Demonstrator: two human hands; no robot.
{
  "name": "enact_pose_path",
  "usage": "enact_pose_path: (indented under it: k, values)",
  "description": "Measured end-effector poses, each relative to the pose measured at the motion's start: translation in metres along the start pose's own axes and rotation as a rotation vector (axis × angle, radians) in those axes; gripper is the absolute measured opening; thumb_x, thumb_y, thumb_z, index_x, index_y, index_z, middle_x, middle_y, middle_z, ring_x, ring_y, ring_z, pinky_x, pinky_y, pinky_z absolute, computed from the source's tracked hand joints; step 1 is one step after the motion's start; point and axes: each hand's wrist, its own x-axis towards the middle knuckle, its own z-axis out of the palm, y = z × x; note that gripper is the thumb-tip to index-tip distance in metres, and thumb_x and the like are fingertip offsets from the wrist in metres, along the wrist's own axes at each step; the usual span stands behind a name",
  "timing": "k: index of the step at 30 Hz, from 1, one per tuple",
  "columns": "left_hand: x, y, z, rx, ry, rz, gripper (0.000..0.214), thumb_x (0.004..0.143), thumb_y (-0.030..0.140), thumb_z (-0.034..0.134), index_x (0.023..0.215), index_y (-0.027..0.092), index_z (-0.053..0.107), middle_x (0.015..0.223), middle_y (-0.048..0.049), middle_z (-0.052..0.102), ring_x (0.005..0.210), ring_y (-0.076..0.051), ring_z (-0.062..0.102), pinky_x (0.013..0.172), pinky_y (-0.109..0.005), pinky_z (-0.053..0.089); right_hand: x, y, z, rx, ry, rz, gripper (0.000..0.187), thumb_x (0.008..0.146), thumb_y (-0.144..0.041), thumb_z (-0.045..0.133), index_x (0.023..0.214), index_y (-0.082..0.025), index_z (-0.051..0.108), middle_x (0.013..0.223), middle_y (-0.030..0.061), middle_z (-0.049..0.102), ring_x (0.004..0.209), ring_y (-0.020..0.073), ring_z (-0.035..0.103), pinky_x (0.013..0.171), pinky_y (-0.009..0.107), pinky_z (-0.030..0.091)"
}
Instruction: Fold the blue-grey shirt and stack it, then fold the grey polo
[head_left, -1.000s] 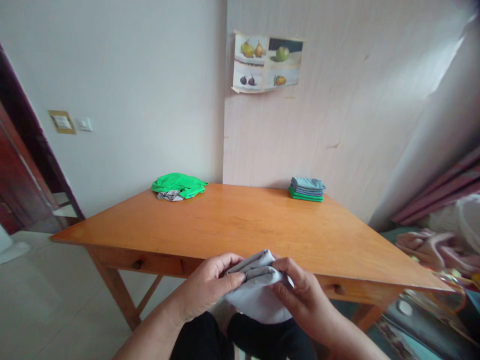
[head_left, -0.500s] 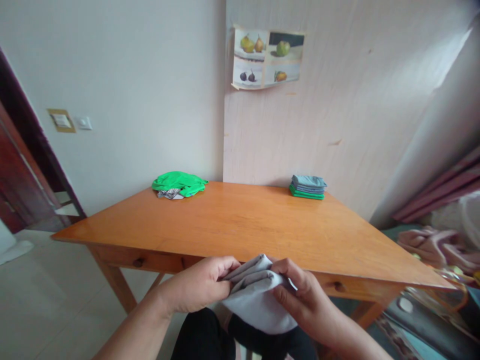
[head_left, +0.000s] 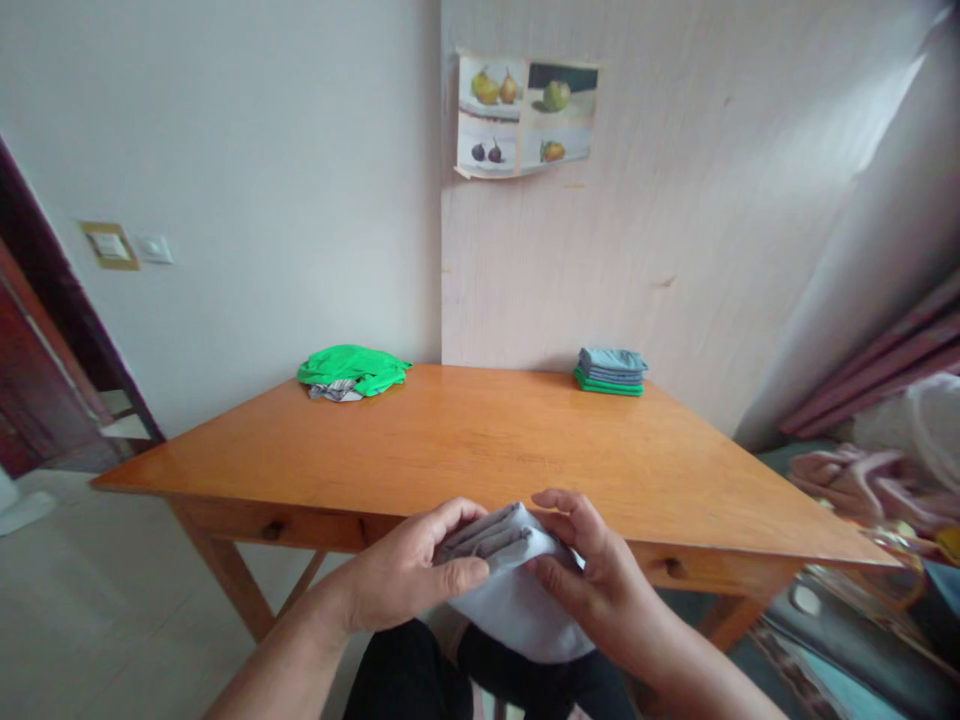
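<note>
A light grey folded cloth (head_left: pixel 517 600) is held up between my two hands, above my lap and just before the table's front edge. My left hand (head_left: pixel 412 570) grips its left side, with the thumb on the near face and the fingers behind. On the right side my right hand (head_left: pixel 585 570) holds it, thumb in front and a forefinger raised off the fabric. Layered folds show along the cloth's upper edge. What kind of cloth or garment it is, I cannot tell.
A wooden table (head_left: pixel 465 450) with drawers stands before me. At its back left lies a crumpled green garment (head_left: pixel 352 368) over some patterned fabric (head_left: pixel 335 391). A neat stack of folded blue-grey and green cloths (head_left: pixel 611 371) sits at the back right.
My left thumb has moved onto the front of the cloth, and its layers are pressed closer together. My right forefinger has lifted.
</note>
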Motion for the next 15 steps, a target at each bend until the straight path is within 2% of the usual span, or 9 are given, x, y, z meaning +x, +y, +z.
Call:
enact_pose_path:
  k: [2, 3, 4, 6, 9, 12, 15]
  values:
    - [0.004, 0.003, 0.007, 0.008, 0.053, 0.057, 0.073, 0.076, 0.051, 0.08, 0.138, 0.022, 0.052, 0.129, -0.0083, 0.063, 0.114, -0.026, 0.059, 0.094, -0.034, 0.049, 0.002, -0.003, 0.004, -0.053, -0.017, -0.026, 0.044, 0.094, -0.018, 0.059, 0.132, -0.028, 0.04, 0.126, 0.0077, 0.067, 0.11, 0.0198, 0.065, 0.091, 0.034, 0.051]
    - [0.007, 0.005, 0.011, 0.042, 0.102, 0.07, 0.079, 0.072, 0.051, 0.085, 0.138, 0.023, 0.051, 0.13, -0.0084, 0.062, 0.115, -0.027, 0.059, 0.095, -0.035, 0.048, 0.003, -0.004, 0.006, -0.083, -0.022, -0.048, 0.046, 0.092, -0.016, 0.059, 0.132, -0.028, 0.04, 0.127, 0.0076, 0.067, 0.11, 0.0198, 0.065, 0.093, 0.035, 0.051]
    - [0.01, 0.006, 0.016, 0.088, 0.158, 0.076, 0.078, 0.07, 0.05, 0.086, 0.135, 0.023, 0.054, 0.127, -0.0077, 0.063, 0.113, -0.026, 0.059, 0.095, -0.035, 0.048, 0.004, -0.005, 0.008, -0.112, -0.02, -0.069, 0.046, 0.092, -0.015, 0.06, 0.132, -0.028, 0.041, 0.126, 0.0075, 0.067, 0.111, 0.0198, 0.065, 0.095, 0.036, 0.05]
    - [0.015, 0.008, 0.024, 0.161, 0.254, 0.086, 0.058, 0.075, 0.049, 0.083, 0.122, 0.023, 0.061, 0.115, -0.0055, 0.067, 0.105, -0.024, 0.061, 0.092, -0.033, 0.047, 0.006, -0.005, 0.011, -0.159, -0.003, -0.092, 0.044, 0.091, -0.016, 0.062, 0.13, -0.027, 0.043, 0.125, 0.0072, 0.067, 0.111, 0.02, 0.065, 0.096, 0.036, 0.05]
    - [0.018, 0.007, 0.027, 0.149, 0.31, 0.099, 0.036, 0.085, 0.045, 0.075, 0.109, 0.021, 0.065, 0.1, -0.0029, 0.068, 0.094, -0.02, 0.062, 0.085, -0.029, 0.047, 0.006, -0.003, 0.01, -0.211, 0.029, -0.069, 0.045, 0.09, -0.024, 0.068, 0.128, -0.026, 0.045, 0.121, 0.0069, 0.067, 0.11, 0.0207, 0.065, 0.094, 0.035, 0.051]
    - [0.016, 0.002, 0.019, 0.048, 0.323, 0.113, 0.035, 0.086, 0.044, 0.074, 0.109, 0.02, 0.064, 0.094, -0.0016, 0.066, 0.087, -0.017, 0.06, 0.081, -0.027, 0.047, 0.002, -0.002, 0.0, -0.248, 0.017, -0.02, 0.053, 0.084, -0.034, 0.077, 0.128, -0.025, 0.048, 0.119, 0.0063, 0.066, 0.108, 0.022, 0.064, 0.092, 0.035, 0.051]
    - [0.011, -0.002, 0.007, -0.047, 0.353, 0.123, 0.037, 0.086, 0.044, 0.074, 0.111, 0.019, 0.062, 0.093, -0.0011, 0.062, 0.086, -0.016, 0.057, 0.079, -0.027, 0.046, -0.002, -0.004, -0.014, -0.289, -0.064, 0.067, 0.059, 0.08, -0.045, 0.081, 0.127, -0.024, 0.052, 0.116, 0.0057, 0.067, 0.102, 0.0225, 0.064, 0.086, 0.033, 0.051]
